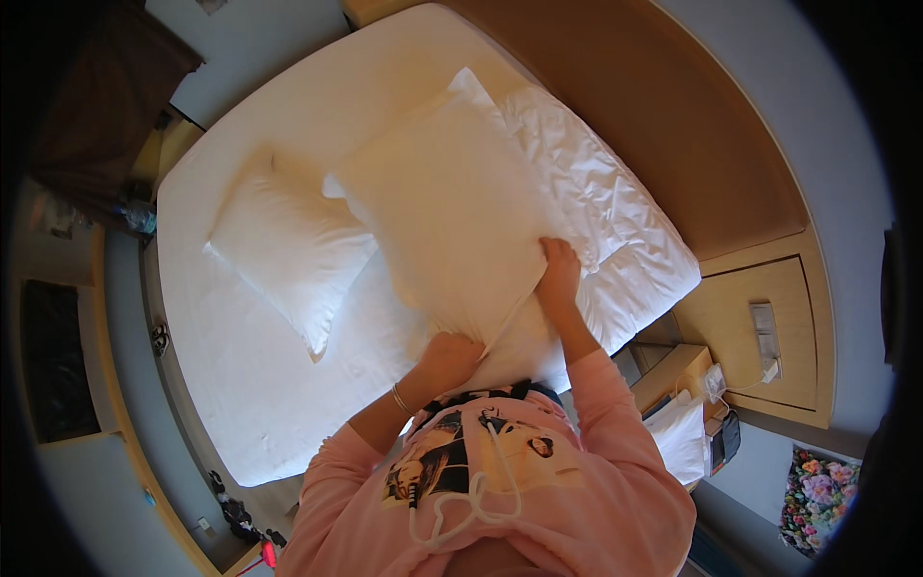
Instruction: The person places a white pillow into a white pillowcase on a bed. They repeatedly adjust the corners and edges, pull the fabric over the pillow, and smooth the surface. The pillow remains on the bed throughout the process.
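Observation:
A large white pillow (447, 195) lies on the bed in front of me, its near edge pulled toward my body. My left hand (451, 360) is closed in a fist on the near corner of its fabric. Farther along that edge, my right hand (559, 270) grips the other near corner, with the cloth stretched taut between both hands. To the left, a second white pillow (296, 245) rests flat on the white fitted sheet (288, 418) of the mattress. The underside of the held pillow is hidden.
A rumpled white quilt (613, 223) lies along the brown headboard (620, 108). Right of the bed stands a wooden nightstand (678, 368) with a plugged-in charger (770, 370) above it and another white pillow or folded cloth (681, 440) beside it. A plastic bottle (138, 216) stands beyond the left edge.

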`<control>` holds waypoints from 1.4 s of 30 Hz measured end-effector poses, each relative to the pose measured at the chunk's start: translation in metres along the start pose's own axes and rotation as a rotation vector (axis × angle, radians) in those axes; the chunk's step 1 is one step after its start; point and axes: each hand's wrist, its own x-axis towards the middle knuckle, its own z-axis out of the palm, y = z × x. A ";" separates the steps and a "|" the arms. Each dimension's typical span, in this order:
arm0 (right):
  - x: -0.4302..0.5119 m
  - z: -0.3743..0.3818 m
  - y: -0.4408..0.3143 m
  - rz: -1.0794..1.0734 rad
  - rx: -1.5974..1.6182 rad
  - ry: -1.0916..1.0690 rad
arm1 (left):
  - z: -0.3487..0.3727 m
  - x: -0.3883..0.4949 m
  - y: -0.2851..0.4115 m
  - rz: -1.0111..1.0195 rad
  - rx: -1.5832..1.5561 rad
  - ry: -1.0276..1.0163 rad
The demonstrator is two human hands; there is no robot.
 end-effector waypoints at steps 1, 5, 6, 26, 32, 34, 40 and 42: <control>0.013 0.001 0.013 0.035 0.009 0.007 | -0.003 0.002 -0.004 0.030 0.029 0.007; 0.027 -0.002 0.063 0.247 -0.198 -0.241 | -0.009 0.011 -0.014 -0.084 0.052 0.048; 0.014 -0.006 0.069 0.228 -0.233 -0.301 | -0.009 0.015 -0.015 -0.102 0.055 0.104; -0.099 -0.025 0.028 0.218 -0.188 0.088 | 0.035 0.059 -0.026 -0.048 -0.066 0.349; -0.078 -0.047 0.029 0.669 0.091 -0.343 | 0.030 0.052 -0.014 -0.066 -0.107 0.315; -0.070 -0.061 0.011 0.603 0.183 -0.313 | 0.012 0.053 -0.005 -0.009 -0.203 0.310; -0.053 -0.116 -0.055 0.349 0.406 0.051 | -0.057 0.041 0.035 0.130 -0.419 0.462; -0.048 -0.123 -0.061 0.230 0.430 0.157 | -0.063 0.046 0.046 0.196 -0.440 0.420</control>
